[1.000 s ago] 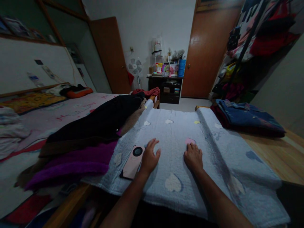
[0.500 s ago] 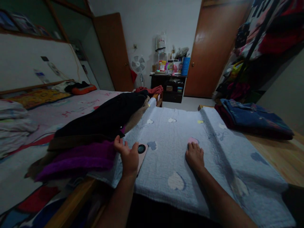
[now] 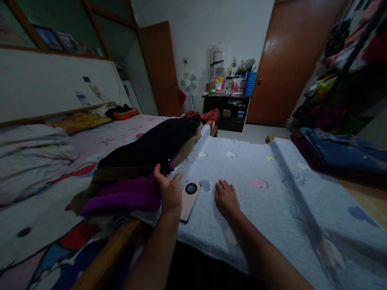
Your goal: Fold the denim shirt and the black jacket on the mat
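My left hand (image 3: pixel 169 192) is at the edge of a folded pile with a dark garment (image 3: pixel 148 141) on top and a purple fleecy layer (image 3: pixel 127 195) beneath. Its thumb stands apart from the fingers, and nothing shows in its grasp. Whether the fingertips touch the pile I cannot tell. Just right of this hand lies a pink phone (image 3: pixel 188 207), its round black camera facing up. My right hand (image 3: pixel 227 198) rests palm down, fingers stretched out, on the pale blue cloth (image 3: pixel 242 169) with heart shapes. The phone lies between my two hands on that cloth.
A bed (image 3: pixel 87 161) with printed bedding extends along the left, with a wooden frame rail (image 3: pixel 113 251) near me. Folded denim clothing (image 3: pixel 347 149) sits on the right. A fan (image 3: pixel 188 82) and a dark cabinet (image 3: pixel 226 117) stand by the far wall.
My right hand has slid left across the cloth, off the pink heart and closer to the phone. My left hand stays beside the garment pile. The view has turned slightly left.
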`<state>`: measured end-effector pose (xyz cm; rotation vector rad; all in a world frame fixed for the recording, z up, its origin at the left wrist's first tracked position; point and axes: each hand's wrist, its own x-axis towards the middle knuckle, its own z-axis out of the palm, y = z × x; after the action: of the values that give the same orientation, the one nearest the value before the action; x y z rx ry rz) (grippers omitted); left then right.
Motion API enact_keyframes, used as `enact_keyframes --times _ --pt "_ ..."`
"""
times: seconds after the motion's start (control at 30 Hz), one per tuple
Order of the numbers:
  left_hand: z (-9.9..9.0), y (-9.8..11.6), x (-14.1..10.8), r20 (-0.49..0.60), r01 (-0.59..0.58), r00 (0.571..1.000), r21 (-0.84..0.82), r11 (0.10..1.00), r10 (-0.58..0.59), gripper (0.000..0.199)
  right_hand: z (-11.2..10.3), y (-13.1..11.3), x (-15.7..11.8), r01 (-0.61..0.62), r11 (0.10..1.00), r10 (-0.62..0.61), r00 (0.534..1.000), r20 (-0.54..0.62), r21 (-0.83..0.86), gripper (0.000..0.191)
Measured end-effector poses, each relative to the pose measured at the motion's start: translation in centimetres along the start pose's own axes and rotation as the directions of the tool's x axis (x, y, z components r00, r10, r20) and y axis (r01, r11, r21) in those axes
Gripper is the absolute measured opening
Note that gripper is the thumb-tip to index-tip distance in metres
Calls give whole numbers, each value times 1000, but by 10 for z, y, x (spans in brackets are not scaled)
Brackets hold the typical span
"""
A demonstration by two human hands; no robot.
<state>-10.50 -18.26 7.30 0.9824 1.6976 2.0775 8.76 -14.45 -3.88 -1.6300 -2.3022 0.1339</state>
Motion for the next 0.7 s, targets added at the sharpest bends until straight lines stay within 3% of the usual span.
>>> enact_keyframes --times 0.17,0.27,0.47,0.57,0.7 --pt "11 -3 33 -153 29 988 -49 998 -36 65 1 2 -2 9 1000 -9 1000 -23 -6 40" --pt "18 3 47 -288 -56 956 31 998 62 52 1 2 -1 5 1000 -5 1000 -28 -2 39" --pt "27 29 69 -319 -175 933 0 985 166 15 -1 1 -1 3 1000 -2 999 -42 21 37" --pt "38 43 59 -183 -256 948 45 966 260 11 -1 0 -3 4 1000 -3 999 -41 30 38" --pt "53 43 28 171 -352 931 181 918 323 19 1 5 1 -19 991 29 997 -71 133 37"
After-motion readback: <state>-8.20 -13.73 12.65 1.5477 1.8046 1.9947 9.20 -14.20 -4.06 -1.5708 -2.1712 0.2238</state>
